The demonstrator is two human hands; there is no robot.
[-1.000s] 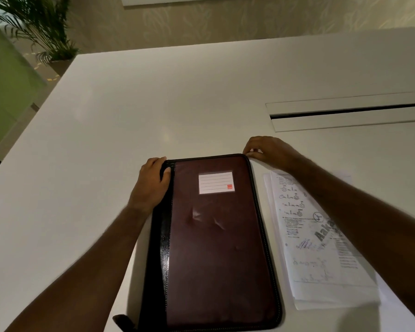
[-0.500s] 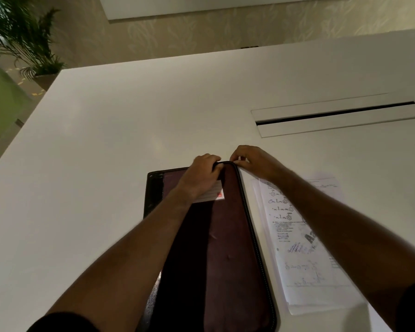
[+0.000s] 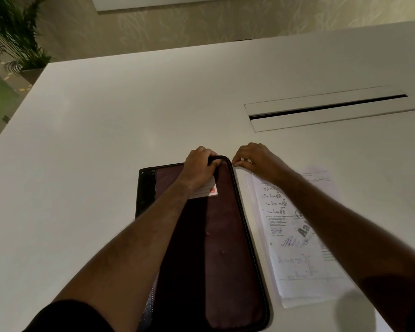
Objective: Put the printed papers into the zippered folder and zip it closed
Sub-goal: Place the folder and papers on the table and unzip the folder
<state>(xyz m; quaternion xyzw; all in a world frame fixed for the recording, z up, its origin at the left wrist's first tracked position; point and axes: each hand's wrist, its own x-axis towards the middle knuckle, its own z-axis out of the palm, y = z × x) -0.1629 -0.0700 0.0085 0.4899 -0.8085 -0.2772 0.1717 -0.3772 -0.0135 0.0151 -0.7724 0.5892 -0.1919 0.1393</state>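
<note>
A dark maroon zippered folder (image 3: 216,248) with a black spine and a white label lies flat on the white table (image 3: 106,140). My left hand (image 3: 199,166) grips its far top edge near the right corner. My right hand (image 3: 256,158) is just right of that corner, fingertips pinched at the folder's edge; whether they hold the zipper pull is too small to tell. A stack of printed papers (image 3: 295,250) with chemistry diagrams lies beside the folder on its right, partly under my right forearm.
A long cable slot with a flap (image 3: 328,107) is set into the table at the far right. A potted plant (image 3: 15,39) stands on the floor beyond the table's far left corner. The table's left edge runs diagonally.
My left hand moved from the folder's far left corner across to its far right corner. My right hand stayed at that corner. The view has shifted slightly.
</note>
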